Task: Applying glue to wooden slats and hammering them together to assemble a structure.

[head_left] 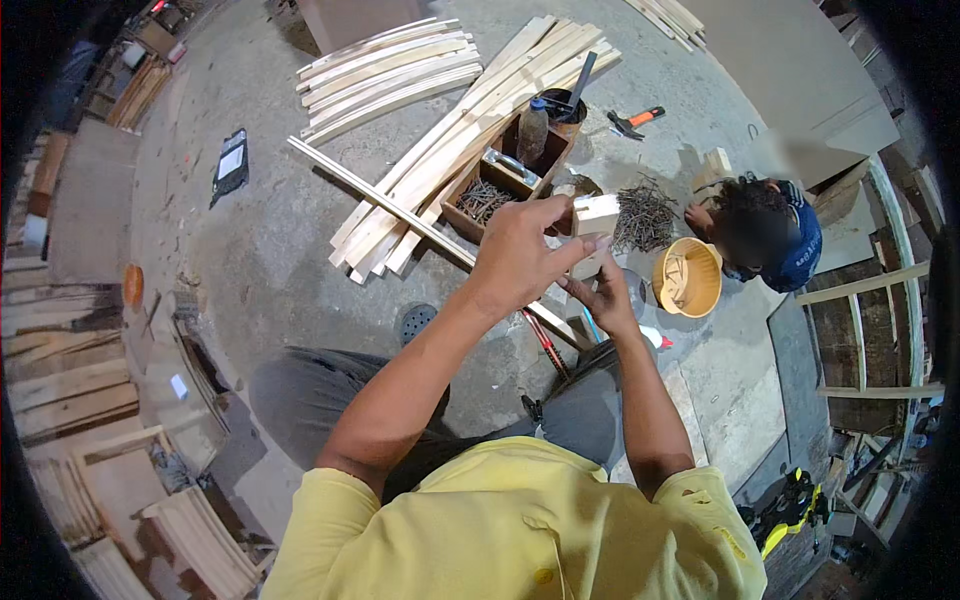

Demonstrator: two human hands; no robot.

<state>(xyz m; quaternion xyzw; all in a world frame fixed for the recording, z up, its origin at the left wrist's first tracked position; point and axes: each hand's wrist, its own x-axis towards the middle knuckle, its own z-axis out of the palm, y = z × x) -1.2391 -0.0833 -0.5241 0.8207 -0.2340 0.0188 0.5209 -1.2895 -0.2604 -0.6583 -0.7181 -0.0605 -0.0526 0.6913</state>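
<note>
A small pale wooden block (pixel 597 216) is held up in front of me, above the floor. My left hand (pixel 520 250) closes on it from the left, with the index finger along its upper edge and the thumb across its near face. From below, my right hand (pixel 610 297) grips its lower end; some of its fingers are hidden. Just left of the block stands a wooden box (pixel 548 180) with nails (pixel 484 200) in one compartment. A heap of nails (pixel 645 217) lies on the floor to the right, beside a yellow tub (pixel 708 262) holding small wood pieces.
Long wooden strips (pixel 420 195) and shorter slats (pixel 390 75) lie at the far left. An orange-handled hammer (pixel 636 122) rests beyond the box, near a dark bottle (pixel 532 135). Another person (pixel 800 240) crouches at the right. A red-handled tool (pixel 545 343) lies near my knees.
</note>
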